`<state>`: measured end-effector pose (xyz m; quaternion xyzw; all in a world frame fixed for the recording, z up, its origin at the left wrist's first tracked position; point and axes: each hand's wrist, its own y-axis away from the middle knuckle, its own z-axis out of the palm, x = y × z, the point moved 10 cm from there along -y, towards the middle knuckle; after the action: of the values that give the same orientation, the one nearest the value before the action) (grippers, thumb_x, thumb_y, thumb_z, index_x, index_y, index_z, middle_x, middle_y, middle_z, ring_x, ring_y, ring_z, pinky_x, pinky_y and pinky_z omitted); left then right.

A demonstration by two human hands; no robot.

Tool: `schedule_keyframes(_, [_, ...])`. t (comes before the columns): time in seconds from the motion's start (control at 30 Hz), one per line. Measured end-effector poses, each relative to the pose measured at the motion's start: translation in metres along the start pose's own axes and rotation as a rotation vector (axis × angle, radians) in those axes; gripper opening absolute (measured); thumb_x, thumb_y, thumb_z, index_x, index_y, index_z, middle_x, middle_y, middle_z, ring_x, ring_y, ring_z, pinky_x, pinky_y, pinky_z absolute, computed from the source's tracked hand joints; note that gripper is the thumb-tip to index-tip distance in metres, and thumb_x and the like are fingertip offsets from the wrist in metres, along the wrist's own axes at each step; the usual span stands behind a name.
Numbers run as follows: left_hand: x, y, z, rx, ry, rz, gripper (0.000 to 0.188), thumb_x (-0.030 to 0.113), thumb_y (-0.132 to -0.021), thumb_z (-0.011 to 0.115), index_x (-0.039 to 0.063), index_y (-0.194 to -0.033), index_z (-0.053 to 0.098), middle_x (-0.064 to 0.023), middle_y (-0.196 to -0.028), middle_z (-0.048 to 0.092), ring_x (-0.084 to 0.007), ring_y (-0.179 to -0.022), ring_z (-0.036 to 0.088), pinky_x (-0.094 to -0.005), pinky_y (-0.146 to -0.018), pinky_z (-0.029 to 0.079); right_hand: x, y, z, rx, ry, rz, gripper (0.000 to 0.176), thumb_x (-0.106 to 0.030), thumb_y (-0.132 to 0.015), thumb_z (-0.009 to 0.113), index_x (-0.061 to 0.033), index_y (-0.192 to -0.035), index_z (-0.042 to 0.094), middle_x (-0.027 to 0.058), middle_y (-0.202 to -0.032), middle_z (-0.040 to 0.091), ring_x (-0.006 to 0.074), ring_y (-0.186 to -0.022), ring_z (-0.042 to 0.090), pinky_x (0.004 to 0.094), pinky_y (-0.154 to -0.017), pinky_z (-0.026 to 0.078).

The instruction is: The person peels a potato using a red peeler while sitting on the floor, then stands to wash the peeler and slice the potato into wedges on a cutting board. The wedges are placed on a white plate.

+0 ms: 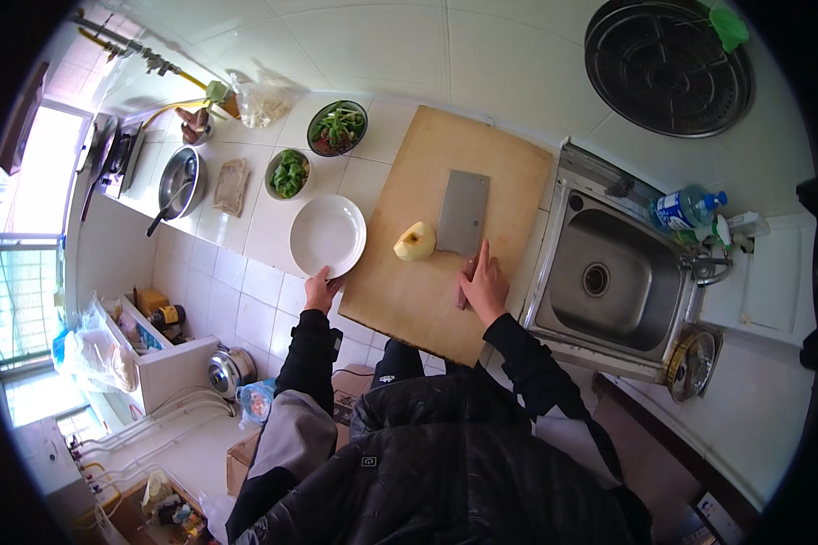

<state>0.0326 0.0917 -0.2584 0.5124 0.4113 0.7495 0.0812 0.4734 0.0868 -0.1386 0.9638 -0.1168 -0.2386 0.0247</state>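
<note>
My left hand (pixel 321 291) grips the near rim of a white plate (pixel 328 235), thumb on top and fingers beneath. The plate lies left of a wooden cutting board (pixel 409 310) and holds nothing. On the board, a cleaver (pixel 462 211) lies flat with its blade pointing away from me. My right hand (pixel 487 285) is at its handle (pixel 466 283), index finger stretched out and thumb over the handle; whether the fingers close around it is unclear. A peeled apple (pixel 414 242) sits left of the blade, its dimple facing up.
Bowls of chopped greens (pixel 337 128) and leafy greens (pixel 289 174) stand beyond the plate. Further left are a packet (pixel 232 187), a metal pan (pixel 182 182) and a gas stove (pixel 119 160). A steel sink (pixel 613 272) with a detergent bottle (pixel 685 208) is at right.
</note>
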Motion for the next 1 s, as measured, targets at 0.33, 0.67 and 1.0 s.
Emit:
schedule_keyframes(0.33, [0.016,0.052,-0.02,0.393,-0.011,0.011,0.035,0.016,-0.091,0.062,0.002,-0.12,0.049,-0.0129,-0.097,0.057,-0.0245,-0.08,0.059,-0.0346,-0.07,0.055,-0.004,-0.003,0.012,0.005,0.014,0.039,0.1,-0.025,-0.073,0.076,-0.0066,-0.152,0.019,0.0165,-0.101,0.057,0.0331,-0.085,0.063,0.0421,-0.067,0.054])
schedule_keyframes(0.67, [0.004,0.082,0.184,-0.183,-0.634,0.182,0.087,0.043,-0.075,0.079,0.004,-0.14,0.036,-0.0121,-0.114,0.054,-0.0164,-0.089,0.054,-0.0299,-0.074,0.045,0.032,-0.004,0.025,-0.169,-0.847,0.448,0.049,-0.005,-0.075,0.063,-0.0032,-0.121,0.045,0.0124,-0.084,0.057,0.0274,-0.073,0.065,0.0369,-0.058,0.053])
schedule_keyframes(1.0, [-0.006,0.059,0.229,-0.381,-0.695,0.059,0.092,0.03,-0.065,0.084,-0.005,-0.136,0.038,-0.0156,-0.11,0.058,-0.0207,-0.091,0.059,-0.0304,-0.071,0.048,0.053,0.103,-0.042,-0.082,-1.473,0.659,0.027,0.005,-0.075,0.053,-0.0088,-0.097,0.043,0.0058,-0.075,0.051,0.02,-0.054,0.053,0.0313,-0.048,0.042])
